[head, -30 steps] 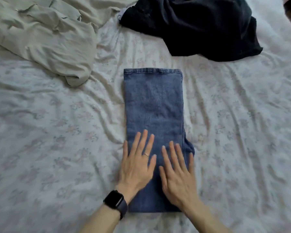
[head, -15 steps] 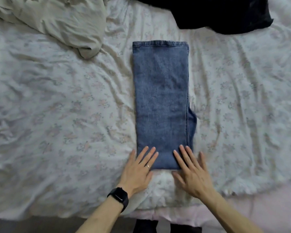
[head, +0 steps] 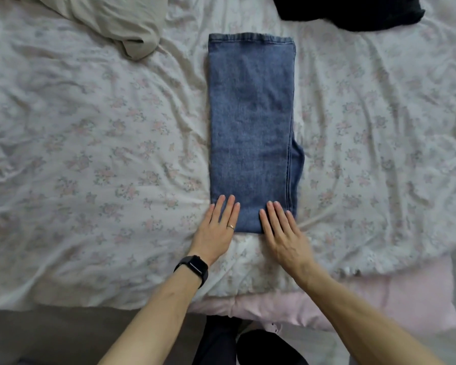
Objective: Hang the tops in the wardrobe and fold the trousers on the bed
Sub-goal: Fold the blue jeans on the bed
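Observation:
Blue jeans lie folded into a long narrow strip in the middle of the bed, hems at the far end. My left hand rests flat at the strip's near left corner, fingertips on the denim. At the near right corner lies my right hand, also flat with its fingers on the cloth. Neither hand grips anything. A crumpled beige garment sits at the far left. A black garment sits at the far right, partly cut off by the frame.
The bed has a wrinkled white floral sheet, with a pink layer showing along its near edge. My dark-clad legs stand at that edge. A black watch is on my left wrist.
Both hands have slid down the jeans from the middle to the near end. The view has pulled back, so the bed's near edge shows.

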`<state>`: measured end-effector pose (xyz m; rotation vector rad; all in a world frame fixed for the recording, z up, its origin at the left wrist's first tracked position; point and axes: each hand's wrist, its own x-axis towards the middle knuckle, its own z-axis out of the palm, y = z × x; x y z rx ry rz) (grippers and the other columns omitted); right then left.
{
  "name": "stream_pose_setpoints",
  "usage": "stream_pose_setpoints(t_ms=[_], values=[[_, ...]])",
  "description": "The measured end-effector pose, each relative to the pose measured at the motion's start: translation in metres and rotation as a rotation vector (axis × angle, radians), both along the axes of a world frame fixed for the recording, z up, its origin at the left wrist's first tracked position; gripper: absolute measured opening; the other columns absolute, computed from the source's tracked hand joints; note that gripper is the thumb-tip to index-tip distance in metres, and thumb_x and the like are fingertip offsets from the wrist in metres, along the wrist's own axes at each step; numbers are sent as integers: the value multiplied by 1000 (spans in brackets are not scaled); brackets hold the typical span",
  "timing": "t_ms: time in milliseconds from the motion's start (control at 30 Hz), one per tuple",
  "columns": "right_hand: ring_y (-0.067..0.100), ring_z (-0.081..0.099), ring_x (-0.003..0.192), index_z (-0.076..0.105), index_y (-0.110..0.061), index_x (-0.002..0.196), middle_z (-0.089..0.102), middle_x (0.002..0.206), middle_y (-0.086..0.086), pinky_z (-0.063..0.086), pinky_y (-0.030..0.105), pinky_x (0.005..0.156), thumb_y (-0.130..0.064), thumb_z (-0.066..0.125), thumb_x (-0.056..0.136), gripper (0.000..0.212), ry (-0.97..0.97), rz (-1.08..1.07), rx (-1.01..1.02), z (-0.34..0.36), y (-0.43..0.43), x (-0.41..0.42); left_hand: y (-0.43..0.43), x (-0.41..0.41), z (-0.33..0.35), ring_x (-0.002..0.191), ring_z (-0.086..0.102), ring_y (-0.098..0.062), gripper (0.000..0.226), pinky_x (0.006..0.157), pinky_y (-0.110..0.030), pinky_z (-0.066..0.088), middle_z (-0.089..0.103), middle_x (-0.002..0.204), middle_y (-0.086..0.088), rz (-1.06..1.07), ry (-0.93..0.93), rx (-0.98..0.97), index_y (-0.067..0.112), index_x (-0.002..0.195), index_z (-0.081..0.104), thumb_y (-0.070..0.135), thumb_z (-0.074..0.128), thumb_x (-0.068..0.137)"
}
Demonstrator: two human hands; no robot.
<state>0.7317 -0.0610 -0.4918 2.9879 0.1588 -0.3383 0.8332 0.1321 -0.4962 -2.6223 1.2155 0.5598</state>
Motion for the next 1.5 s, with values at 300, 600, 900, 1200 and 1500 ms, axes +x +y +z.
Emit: stream_pose_setpoints(t_ms=[300,600,900,1200,1500], values=[[34,63,122,66,1,128,65,131,21,56,45,95,-7,33,90,51,-7,-18,71,77,-2,-28,1,-24,73,155,-7,-31,60,126,-41,5,-13,167,-14,21,95,19,12,159,-13,8,6,102],[34,47,133,41,-9,145,45,149,13,40,40,106,-3,43,92,54,520,-201,436,178,44,-160,61,-174,169,156,8,-26,65,125,-37,14,7,169,-12,33,371,86,8,161,7,4,33,101],[32,59,115,64,-13,122,66,125,10,44,33,88,-2,47,85,42,800,-301,589,200,7,-84,72,-117,189,99,67,-16,20,82,-35,52,74,107,7,483,539,-246,31,110,70,36,61,93],[24,64,112,67,-17,119,71,117,8,40,22,86,-26,62,98,24,191,-799,872,119,-63,87,-5,79,115,81,60,3,5,67,-11,44,65,88,23,828,484,-590,35,97,69,37,67,93],[15,61,98,64,-18,116,62,98,-9,38,22,84,-25,55,102,19,-26,-951,923,48,-71,128,-49,138,46,92,55,-18,20,72,-29,38,60,105,3,781,399,-466,25,108,60,42,52,102]])
